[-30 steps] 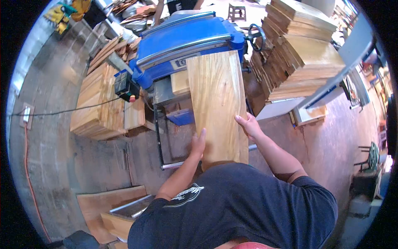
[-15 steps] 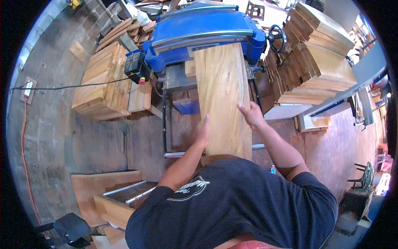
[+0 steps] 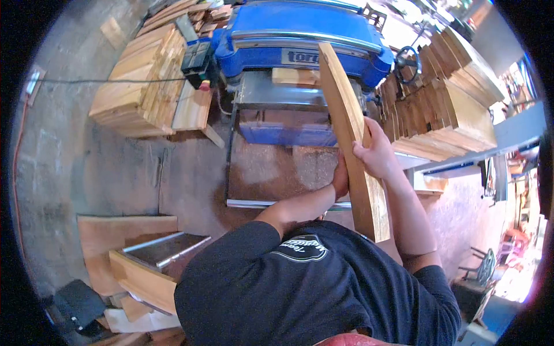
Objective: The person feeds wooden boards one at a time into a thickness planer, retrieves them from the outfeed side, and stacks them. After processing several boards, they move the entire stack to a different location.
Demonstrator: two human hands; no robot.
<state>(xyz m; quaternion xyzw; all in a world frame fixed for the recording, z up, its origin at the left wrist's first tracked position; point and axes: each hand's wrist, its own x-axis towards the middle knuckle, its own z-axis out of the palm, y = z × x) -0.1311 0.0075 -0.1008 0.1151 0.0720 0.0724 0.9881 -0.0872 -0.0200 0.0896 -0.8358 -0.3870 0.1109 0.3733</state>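
A thick wooden board point(image 3: 350, 124) is tilted up on its edge in front of my body, its narrow side facing up. My right hand point(image 3: 376, 151) grips it from the right, thumb over the upper edge. On the left face, lower down, my left hand point(image 3: 341, 177) holds the board, its fingers partly hidden. Past the board's far end stands a blue planer point(image 3: 300, 26) with a metal feed bed point(image 3: 262, 89). Another piece of wood point(image 3: 288, 76) lies at the planer's mouth, partly covered by the board.
Stacked boards point(image 3: 138, 86) stand left of the planer, beside a black control box point(image 3: 199, 62) with a red button. More stacked boards point(image 3: 456, 104) rise on the right, near a handwheel point(image 3: 408, 64). A metal frame bar point(image 3: 248, 203) crosses low before me. A wooden drawer-like box point(image 3: 141, 277) sits lower left.
The board has turned from its broad face up onto its edge and shifted right. Both hands have moved right with it. My view has shifted slightly, showing lettering on the planer.
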